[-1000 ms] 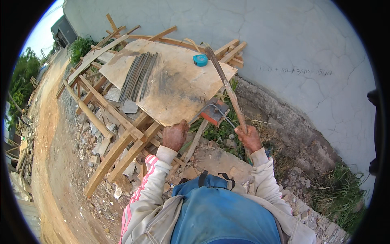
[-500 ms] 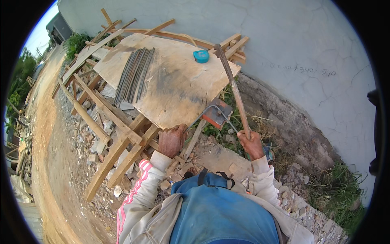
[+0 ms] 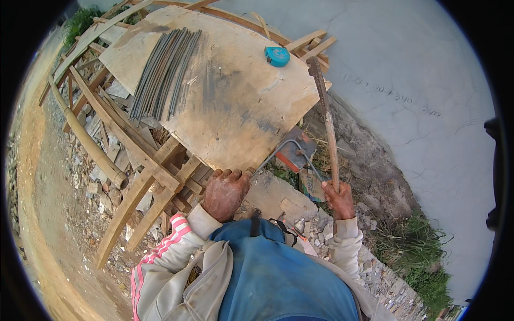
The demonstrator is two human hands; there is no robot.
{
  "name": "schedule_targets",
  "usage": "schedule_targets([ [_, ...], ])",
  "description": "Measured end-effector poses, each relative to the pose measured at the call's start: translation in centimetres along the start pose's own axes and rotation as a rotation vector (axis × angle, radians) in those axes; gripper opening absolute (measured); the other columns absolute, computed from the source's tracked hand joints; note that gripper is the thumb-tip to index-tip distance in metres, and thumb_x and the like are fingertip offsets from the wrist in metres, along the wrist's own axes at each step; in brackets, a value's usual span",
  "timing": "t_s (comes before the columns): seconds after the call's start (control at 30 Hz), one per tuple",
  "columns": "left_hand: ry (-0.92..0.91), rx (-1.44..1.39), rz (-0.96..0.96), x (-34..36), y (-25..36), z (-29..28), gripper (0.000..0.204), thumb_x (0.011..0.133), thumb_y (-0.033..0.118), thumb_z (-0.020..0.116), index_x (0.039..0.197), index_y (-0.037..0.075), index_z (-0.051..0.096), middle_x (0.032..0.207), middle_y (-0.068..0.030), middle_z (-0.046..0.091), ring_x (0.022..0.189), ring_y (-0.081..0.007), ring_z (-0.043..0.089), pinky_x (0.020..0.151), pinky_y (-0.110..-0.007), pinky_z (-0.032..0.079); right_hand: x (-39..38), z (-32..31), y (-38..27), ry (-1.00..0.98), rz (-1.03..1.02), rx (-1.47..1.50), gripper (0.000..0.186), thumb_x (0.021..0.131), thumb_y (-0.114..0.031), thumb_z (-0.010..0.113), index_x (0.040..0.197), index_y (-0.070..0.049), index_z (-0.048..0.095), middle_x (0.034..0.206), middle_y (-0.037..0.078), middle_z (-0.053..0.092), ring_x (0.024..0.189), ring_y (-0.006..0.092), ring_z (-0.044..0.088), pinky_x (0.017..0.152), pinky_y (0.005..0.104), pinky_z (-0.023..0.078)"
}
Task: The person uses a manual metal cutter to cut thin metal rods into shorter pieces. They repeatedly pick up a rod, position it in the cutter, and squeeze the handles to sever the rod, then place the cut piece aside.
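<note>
My left hand point(image 3: 227, 193) is closed at the near edge of a worn plywood board point(image 3: 235, 91), its fingers around one end of a thin steel rod point(image 3: 272, 153). The rod bends in a hook over a small dark plate with a red-orange side point(image 3: 297, 150), beside the board's right corner. Its other end reaches down to my right hand point(image 3: 339, 200). That hand is wrapped round a long rusty metal bar point(image 3: 330, 128), held nearly upright, with a notched head at its far end. Whether the right fingers also touch the rod, I cannot tell.
A bundle of straight steel rods point(image 3: 166, 72) and a teal tape measure point(image 3: 277, 56) lie on the board. Timber beams point(image 3: 120, 214) stick out at the left, beside a bamboo pole point(image 3: 88, 140). A grey wall point(image 3: 407, 64) stands to the right; rubble and weeds point(image 3: 412, 251) cover the ground.
The whole view has shifted, so the board and rods sit further left and higher. Both hands keep their grips, and the rod's bend looks much the same.
</note>
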State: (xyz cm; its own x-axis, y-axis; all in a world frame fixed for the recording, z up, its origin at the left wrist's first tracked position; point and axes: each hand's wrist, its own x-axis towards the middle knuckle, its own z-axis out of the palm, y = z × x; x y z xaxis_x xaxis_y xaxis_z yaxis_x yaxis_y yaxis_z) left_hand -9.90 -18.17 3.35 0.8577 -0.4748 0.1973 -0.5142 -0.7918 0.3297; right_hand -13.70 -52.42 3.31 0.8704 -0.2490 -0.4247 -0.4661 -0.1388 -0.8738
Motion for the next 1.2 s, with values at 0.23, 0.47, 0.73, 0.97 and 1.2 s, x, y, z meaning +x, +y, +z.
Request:
schedule_targets([
  [0.23, -0.014, -0.129, 0.086, -0.2, -1.8, -0.9, 0.031, 0.084, 0.019, 0.067, 0.112, 0.007, 0.065, 0.09, -0.01, 0.063, 0.085, -0.0282, 0.065, 0.077, -0.04, 0.05, -0.7, 0.8, -0.8, 0.097, 0.059, -0.004, 0.023, 0.091, -0.023, 0.075, 0.087, -0.006, 0.06, 0.059, -0.003, 0.05, 0.046, 0.0057, 0.041, 0.041, 0.0232, 0.029],
  [0.47, -0.09, -0.107, 0.267, 1.3, -4.1, -1.6, 0.025, 0.081, 0.02, 0.068, 0.102, 0.007, 0.067, 0.09, -0.0082, 0.065, 0.085, -0.0248, 0.062, 0.08, -0.038, 0.046, -1.1, 1.2, -1.0, 0.114, 0.089, 0.008, 0.026, 0.09, -0.026, 0.077, 0.087, -0.007, 0.06, 0.06, -0.003, 0.05, 0.047, 0.006, 0.041, 0.041, 0.0237, 0.03],
  [0.73, -0.107, -0.224, 0.413, 3.3, -6.7, -1.3, 0.038, 0.074, 0.026, 0.076, 0.106, 0.006, 0.068, 0.095, -0.0078, 0.067, 0.09, -0.0256, 0.06, 0.085, -0.041, 0.043, -0.9, 0.9, 0.1, 0.159, 0.021, -0.139, 0.029, 0.091, -0.028, 0.076, 0.081, -0.004, 0.063, 0.062, -0.004, 0.052, 0.051, 0.006, 0.042, 0.046, 0.0265, 0.033],
  [0.97, -0.062, -0.279, 0.564, 5.2, -9.4, -1.2, 0.037, 0.071, 0.025, 0.076, 0.102, 0.006, 0.069, 0.093, -0.0082, 0.066, 0.089, -0.0249, 0.06, 0.087, -0.042, 0.043, -1.6, 1.3, -1.1, 0.17, 0.031, -0.244, 0.026, 0.093, -0.025, 0.074, 0.083, -0.003, 0.064, 0.065, -0.004, 0.05, 0.059, 0.0058, 0.043, 0.052, 0.0268, 0.036],
  [1.2, -0.073, -0.258, 0.523, 4.9, -9.3, -1.6, 0.029, 0.076, 0.025, 0.076, 0.096, 0.006, 0.068, 0.095, -0.0091, 0.065, 0.091, -0.0264, 0.061, 0.09, -0.044, 0.043, -1.2, 1.0, -0.6, 0.135, 0.022, -0.24, 0.032, 0.093, -0.03, 0.074, 0.083, -0.003, 0.061, 0.065, -0.004, 0.049, 0.06, 0.0068, 0.043, 0.053, 0.0275, 0.036],
])
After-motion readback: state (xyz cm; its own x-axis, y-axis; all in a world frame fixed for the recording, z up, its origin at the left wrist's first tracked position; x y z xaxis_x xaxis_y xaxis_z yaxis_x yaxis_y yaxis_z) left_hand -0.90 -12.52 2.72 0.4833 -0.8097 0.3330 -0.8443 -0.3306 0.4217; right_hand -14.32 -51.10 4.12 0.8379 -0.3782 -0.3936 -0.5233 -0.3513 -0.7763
